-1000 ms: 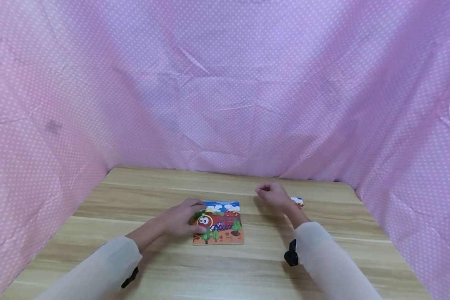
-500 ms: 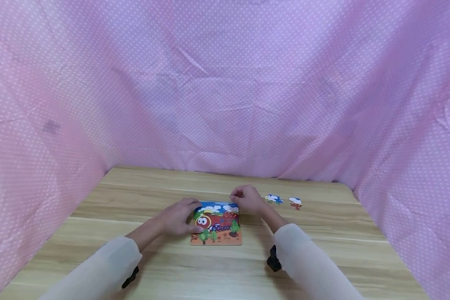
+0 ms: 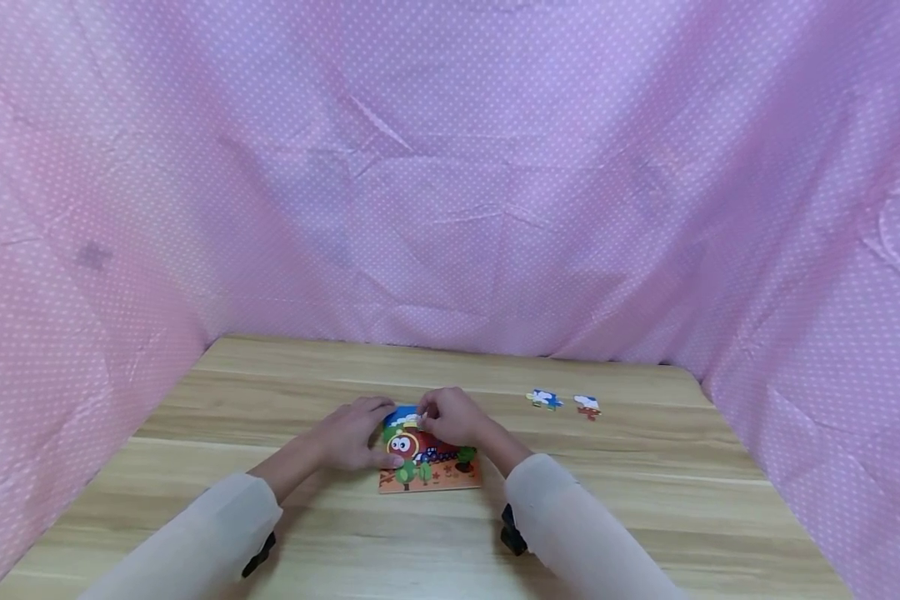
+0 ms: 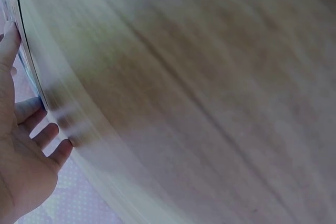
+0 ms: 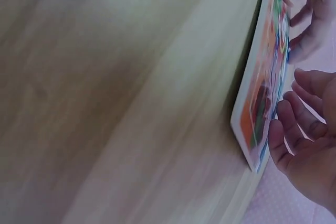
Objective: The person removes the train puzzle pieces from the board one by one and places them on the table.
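A square jigsaw board (image 3: 437, 481) with a red cartoon train, trees, sky and clouds lies flat on the table. My left hand (image 3: 351, 435) holds its left side, thumb over the picture and forefinger at the upper left corner; the left wrist view shows the fingers along the board's edge. Over the upper middle of the picture is my right hand (image 3: 453, 417), its thumb and forefinger together on what seems a small jigsaw piece, mostly hidden. In the right wrist view the right hand (image 5: 315, 135) is beside the board (image 5: 252, 119), its fingers bent.
Two loose jigsaw pieces lie to the right of the board: one blue and white (image 3: 545, 399), one white and red (image 3: 587, 406). The wooden table (image 3: 645, 475) ends at a pink dotted curtain (image 3: 450, 208) behind and at both sides.
My right hand has moved left from beside the loose pieces to above the board, uncovering the blue and white piece. The left hand stays on the board's left side.
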Available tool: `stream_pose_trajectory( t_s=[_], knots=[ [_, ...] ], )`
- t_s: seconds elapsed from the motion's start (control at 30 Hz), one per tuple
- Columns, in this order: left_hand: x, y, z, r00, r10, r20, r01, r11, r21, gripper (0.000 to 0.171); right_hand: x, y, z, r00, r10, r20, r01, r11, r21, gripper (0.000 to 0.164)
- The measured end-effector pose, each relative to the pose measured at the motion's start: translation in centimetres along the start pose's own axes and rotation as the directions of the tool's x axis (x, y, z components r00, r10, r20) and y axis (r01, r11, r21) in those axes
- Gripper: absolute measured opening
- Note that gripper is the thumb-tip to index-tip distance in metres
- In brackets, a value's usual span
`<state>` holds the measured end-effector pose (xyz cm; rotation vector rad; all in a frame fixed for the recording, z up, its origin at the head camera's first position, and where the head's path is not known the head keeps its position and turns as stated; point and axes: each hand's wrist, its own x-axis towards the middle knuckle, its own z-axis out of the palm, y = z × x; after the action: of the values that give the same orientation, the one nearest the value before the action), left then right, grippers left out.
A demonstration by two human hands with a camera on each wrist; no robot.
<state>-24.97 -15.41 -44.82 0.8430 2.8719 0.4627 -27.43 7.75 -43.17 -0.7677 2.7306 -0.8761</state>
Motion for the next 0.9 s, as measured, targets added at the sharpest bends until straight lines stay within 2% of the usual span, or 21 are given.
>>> stream_pose_trajectory(
  t_s=[0.23,0.5,0.77,0.9],
  knots=[
    [0.0,0.0,0.0,1.000,0.006,0.000,-0.006,1.000,-0.014,0.101,0.6,-0.4,0.5,0.999,0.030,0.028,-0.028,0.998,-0.057,0.021],
    [-0.2,-0.2,-0.1,1.000,0.006,0.004,-0.006,1.000,-0.029,0.100,1.1,-0.5,0.8,0.999,0.030,0.045,-0.028,0.998,-0.062,0.030],
    [-0.3,0.0,-0.2,1.000,0.024,-0.013,-0.025,0.999,-0.043,0.099,1.2,-0.5,0.7,0.994,0.103,0.044,-0.102,0.995,-0.012,0.035],
    [-0.3,0.2,-0.3,1.000,0.008,-0.005,-0.008,0.999,-0.052,0.100,1.2,-0.6,0.7,0.992,0.116,0.050,-0.115,0.993,-0.021,0.035]
  ],
)
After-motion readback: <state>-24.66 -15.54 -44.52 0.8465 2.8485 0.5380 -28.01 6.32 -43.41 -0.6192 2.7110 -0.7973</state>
